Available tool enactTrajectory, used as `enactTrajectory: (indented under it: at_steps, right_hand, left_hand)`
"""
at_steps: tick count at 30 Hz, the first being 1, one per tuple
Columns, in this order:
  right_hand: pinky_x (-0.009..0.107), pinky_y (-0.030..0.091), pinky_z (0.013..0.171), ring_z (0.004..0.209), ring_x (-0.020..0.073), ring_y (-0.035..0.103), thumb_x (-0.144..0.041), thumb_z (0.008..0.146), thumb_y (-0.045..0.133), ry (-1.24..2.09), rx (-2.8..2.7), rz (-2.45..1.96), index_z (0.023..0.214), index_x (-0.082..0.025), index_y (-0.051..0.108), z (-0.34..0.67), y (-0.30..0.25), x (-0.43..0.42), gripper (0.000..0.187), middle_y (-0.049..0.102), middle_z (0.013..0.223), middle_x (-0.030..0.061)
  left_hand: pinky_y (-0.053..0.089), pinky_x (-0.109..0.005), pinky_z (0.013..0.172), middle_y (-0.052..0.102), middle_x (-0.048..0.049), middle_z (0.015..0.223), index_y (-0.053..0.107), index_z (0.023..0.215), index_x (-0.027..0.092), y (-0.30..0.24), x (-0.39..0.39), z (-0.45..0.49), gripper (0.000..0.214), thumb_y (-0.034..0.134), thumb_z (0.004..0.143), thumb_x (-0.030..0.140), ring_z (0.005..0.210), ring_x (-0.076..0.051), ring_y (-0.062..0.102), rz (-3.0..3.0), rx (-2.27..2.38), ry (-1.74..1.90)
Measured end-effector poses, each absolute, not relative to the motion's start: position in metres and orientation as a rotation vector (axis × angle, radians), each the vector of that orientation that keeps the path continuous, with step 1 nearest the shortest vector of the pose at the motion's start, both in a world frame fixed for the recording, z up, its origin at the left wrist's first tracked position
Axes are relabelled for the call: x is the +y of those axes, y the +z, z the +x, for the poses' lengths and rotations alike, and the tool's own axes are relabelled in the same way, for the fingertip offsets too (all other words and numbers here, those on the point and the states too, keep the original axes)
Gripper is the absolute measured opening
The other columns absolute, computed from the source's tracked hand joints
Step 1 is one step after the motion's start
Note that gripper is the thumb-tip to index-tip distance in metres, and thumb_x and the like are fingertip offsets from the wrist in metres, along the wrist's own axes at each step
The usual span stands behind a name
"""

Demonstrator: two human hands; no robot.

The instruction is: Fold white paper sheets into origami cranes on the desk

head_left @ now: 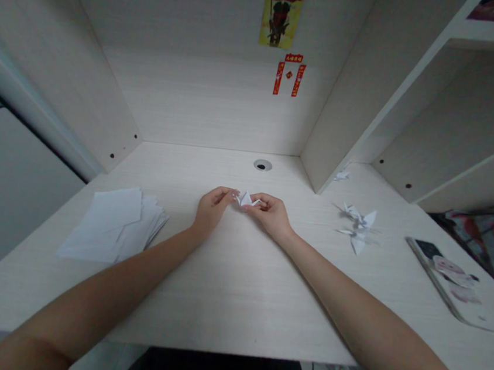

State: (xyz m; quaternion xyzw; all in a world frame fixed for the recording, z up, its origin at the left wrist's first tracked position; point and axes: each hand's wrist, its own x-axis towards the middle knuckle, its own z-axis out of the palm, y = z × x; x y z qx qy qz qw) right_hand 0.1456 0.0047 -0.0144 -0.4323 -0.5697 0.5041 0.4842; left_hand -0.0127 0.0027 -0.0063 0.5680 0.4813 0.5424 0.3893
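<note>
A small white paper crane (pixel 246 199) is held between my two hands, just above or on the desk (pixel 235 301). My left hand (pixel 215 208) pinches its left tip between thumb and fingers. On the other side, my right hand (pixel 270 214) grips the right end with thumb and index finger. The crane's pointed middle shows upright between the fingertips. Several finished white paper cranes (pixel 359 223) lie to the right of my right hand. A stack of white paper sheets (pixel 115 221) lies left of my left forearm.
A phone (pixel 452 283) with a decorated case lies at the far right. Behind my hands is a round cable hole (pixel 262 165). An upright divider panel (pixel 339 100) stands at the right, with another small white folded paper (pixel 342 176) by its foot. Red paper decorations (pixel 290 75) hang on the back panel.
</note>
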Motion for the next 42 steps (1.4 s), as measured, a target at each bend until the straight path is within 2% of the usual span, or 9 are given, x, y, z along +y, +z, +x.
enactTrajectory:
  at_steps: [4,11,17,32,42]
  right_hand:
    - [0.022,0.018,0.042,0.041,0.0059,0.031,-0.045,0.056,0.074,1.193,-1.402,-1.071,0.078,-0.016,0.064,0.1462,-0.0137,0.0033,0.038,0.046,0.048,-0.0057]
    - [0.022,0.020,0.043,0.044,0.0065,0.033,-0.044,0.059,0.072,1.169,-1.402,-1.066,0.083,-0.014,0.068,0.1470,-0.0169,0.0064,0.038,0.051,0.052,-0.0029]
    - [0.022,0.021,0.044,0.043,0.0062,0.033,-0.043,0.057,0.073,1.173,-1.354,-1.072,0.083,-0.013,0.069,0.1481,-0.0172,0.0095,0.040,0.048,0.048,-0.0046]
    - [0.023,0.039,0.050,0.053,0.0127,0.054,-0.034,0.057,0.073,1.164,-1.292,-1.007,0.081,-0.016,0.067,0.1465,-0.0187,0.0121,0.031,0.065,0.063,0.0010]
    - [0.025,0.042,0.053,0.049,0.0121,0.054,-0.033,0.057,0.075,1.217,-1.235,-0.971,0.083,-0.016,0.066,0.1448,-0.0147,0.0101,0.032,0.062,0.054,-0.0012]
  left_hand:
    - [0.049,-0.029,0.074,0.071,-0.0055,0.084,0.069,0.080,0.017,-0.0115,0.0037,-0.0126,0.022,0.065,0.070,0.036,0.077,-0.018,0.064,1.452,1.215,1.362]
    - [0.050,-0.029,0.074,0.072,-0.0046,0.086,0.071,0.082,0.018,-0.0111,0.0022,-0.0132,0.020,0.064,0.072,0.033,0.076,-0.017,0.065,1.488,1.254,1.378]
    - [0.049,-0.028,0.073,0.072,-0.0044,0.085,0.071,0.082,0.018,-0.0074,0.0000,-0.0136,0.020,0.064,0.072,0.033,0.076,-0.017,0.064,1.529,1.292,1.367]
    - [0.050,-0.028,0.073,0.072,-0.0044,0.086,0.070,0.083,0.018,-0.0084,-0.0004,-0.0130,0.022,0.062,0.073,0.036,0.075,-0.016,0.064,1.579,1.272,1.380]
    - [0.049,-0.027,0.072,0.071,-0.0054,0.085,0.069,0.080,0.017,-0.0058,-0.0017,-0.0125,0.019,0.064,0.072,0.033,0.075,-0.016,0.064,1.559,1.245,1.426]
